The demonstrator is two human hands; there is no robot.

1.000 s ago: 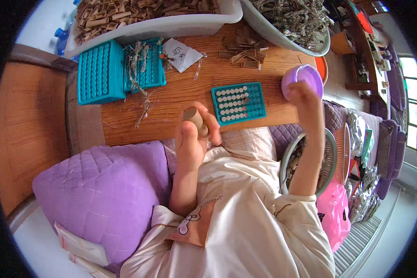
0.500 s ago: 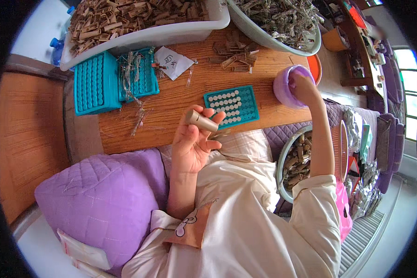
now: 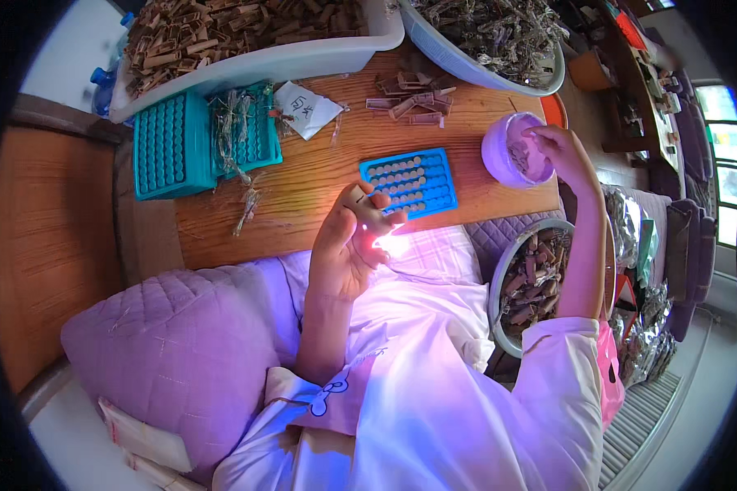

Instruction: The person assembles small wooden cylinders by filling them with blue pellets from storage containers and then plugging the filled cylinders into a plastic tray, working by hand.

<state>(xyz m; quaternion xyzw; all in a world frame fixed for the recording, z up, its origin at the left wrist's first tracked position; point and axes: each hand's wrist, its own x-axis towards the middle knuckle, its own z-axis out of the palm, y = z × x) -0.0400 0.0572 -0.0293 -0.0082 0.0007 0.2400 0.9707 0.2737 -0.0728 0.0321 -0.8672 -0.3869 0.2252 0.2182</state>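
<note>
My left hand (image 3: 348, 245) is raised over the table's near edge, its fingers curled around a small brown roll (image 3: 367, 214) that a bright glare mostly hides. Just beyond it a blue holed tray (image 3: 409, 182) lies on the wooden table (image 3: 311, 184), part of its holes filled. My right hand (image 3: 558, 151) reaches to the far right, fingertips inside a small purple bowl (image 3: 499, 151) of dried bits. Whether those fingers pinch anything is hidden.
Two teal trays (image 3: 172, 146) with dried stems on them lie at the left. A white bin of brown rolls (image 3: 254, 61) and a bowl of dried herbs (image 3: 499, 69) stand at the back. A metal bowl of rolls (image 3: 504, 270) sits beside my lap, a purple cushion (image 3: 180, 344) to the left.
My left hand has tilted and drawn back toward me with the roll. My right hand has dipped from the purple bowl's rim into it. The view has shifted a little.
</note>
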